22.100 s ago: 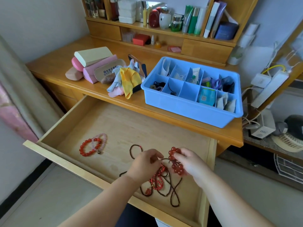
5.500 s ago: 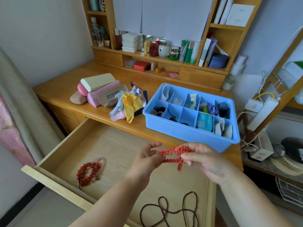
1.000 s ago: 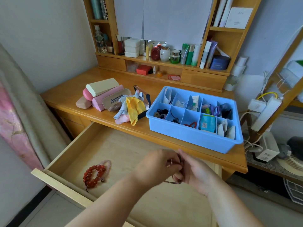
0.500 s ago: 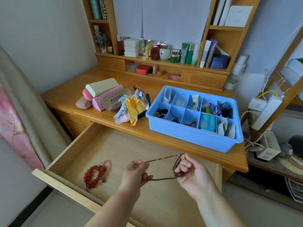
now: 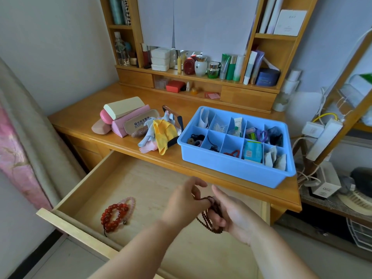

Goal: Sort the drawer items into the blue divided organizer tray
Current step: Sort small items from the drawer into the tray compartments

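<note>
Two hands, left grip [image 5: 184,200] and right grip [image 5: 231,216] holding one brown bead strand [image 5: 209,222], two bracelets [image 5: 116,215] in drawer [image 5: 141,178]

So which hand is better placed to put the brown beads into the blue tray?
Probably the right hand: the brown beads are coiled round its fingers, and the blue tray sits on its side.

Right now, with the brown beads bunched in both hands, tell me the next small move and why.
Probably finish gathering the brown bead string into the right hand, then lift it toward the blue organizer tray. The left hand pinches the strand near the top while loops hang over the open drawer; loose loops could snag on the tray's dividers.
</note>
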The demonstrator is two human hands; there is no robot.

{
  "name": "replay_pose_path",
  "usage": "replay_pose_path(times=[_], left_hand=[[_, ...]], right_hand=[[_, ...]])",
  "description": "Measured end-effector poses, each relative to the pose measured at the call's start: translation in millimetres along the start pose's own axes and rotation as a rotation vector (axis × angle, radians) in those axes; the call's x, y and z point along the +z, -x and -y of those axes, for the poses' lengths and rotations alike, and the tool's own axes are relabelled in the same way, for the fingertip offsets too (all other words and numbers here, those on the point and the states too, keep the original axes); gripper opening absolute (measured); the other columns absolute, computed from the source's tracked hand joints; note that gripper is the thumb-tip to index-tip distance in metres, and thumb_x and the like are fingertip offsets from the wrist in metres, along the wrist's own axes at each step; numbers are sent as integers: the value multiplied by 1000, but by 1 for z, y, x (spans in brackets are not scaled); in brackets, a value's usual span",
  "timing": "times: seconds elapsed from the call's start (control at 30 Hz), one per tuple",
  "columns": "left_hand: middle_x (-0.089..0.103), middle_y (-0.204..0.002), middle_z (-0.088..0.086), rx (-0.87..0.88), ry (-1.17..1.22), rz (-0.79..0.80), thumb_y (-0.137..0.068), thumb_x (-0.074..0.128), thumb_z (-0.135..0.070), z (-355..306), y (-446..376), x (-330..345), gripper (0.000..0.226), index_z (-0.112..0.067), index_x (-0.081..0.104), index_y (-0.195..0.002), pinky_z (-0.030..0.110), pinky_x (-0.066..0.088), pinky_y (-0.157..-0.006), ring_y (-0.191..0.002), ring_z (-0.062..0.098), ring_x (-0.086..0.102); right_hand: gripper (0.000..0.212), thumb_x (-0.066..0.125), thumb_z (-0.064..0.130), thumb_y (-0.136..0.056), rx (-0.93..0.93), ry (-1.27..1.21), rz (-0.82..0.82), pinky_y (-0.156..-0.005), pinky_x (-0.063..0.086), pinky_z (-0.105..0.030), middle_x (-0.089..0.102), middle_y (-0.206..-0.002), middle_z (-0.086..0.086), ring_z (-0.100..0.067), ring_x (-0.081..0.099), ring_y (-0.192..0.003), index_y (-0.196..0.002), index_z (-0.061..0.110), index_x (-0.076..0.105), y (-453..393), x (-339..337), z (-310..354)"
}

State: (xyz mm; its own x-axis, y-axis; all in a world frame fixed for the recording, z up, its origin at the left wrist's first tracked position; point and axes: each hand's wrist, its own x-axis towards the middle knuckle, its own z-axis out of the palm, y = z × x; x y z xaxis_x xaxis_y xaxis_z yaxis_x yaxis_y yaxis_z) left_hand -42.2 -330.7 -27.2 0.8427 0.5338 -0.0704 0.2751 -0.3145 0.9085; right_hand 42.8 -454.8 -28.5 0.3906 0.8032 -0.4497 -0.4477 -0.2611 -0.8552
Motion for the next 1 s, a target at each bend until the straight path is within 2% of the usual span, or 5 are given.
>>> replay_pose_path(times=[0.1,0.2,0.4,0.73,1.0], left_hand=[[66,-95,4,-305,706,405,-77,69,-7,3,-4,-11,52,-12,51,-125,35,52,-87,-92,20,63],[66,-97,6,-269,743,505,-71,64,-3,7,3,-9,60,-12,48,-128,45,48,-99,-98,27,64],[61,-83,7,-164,486,256,-72,66,-6,10,6,2,47,-15,54,-116,47,49,-94,-83,23,61],[66,-90,11,-214,991,164,-75,72,0,28,-16,6,47,-6,52,-117,33,58,-80,-89,22,68],[66,-91,15,-412,413,-95,-88,58,1,119,-6,-20,24,-12,57,-108,32,51,-75,-77,21,68]], right_hand=[[13,65,22,-84,-26,-160,124,-48,35,-20,38,-49,3,-8,30,-41,-90,11,69,3,-5,5],[9,62,10,-76,-16,-229,165,-49,38,-21,40,-47,4,-6,34,-40,-83,8,68,4,-11,4],[18,60,6,-77,6,-78,135,-55,44,-24,48,-55,-4,-14,44,-48,-94,3,63,5,-16,4],[25,57,4,-90,-437,718,-221,-86,51,-31,69,-90,6,-9,67,-89,-89,29,59,4,-18,72],[31,55,10,-90,-735,1116,-590,-74,44,-33,57,-85,17,-15,57,-85,-83,39,53,-23,-52,165]])
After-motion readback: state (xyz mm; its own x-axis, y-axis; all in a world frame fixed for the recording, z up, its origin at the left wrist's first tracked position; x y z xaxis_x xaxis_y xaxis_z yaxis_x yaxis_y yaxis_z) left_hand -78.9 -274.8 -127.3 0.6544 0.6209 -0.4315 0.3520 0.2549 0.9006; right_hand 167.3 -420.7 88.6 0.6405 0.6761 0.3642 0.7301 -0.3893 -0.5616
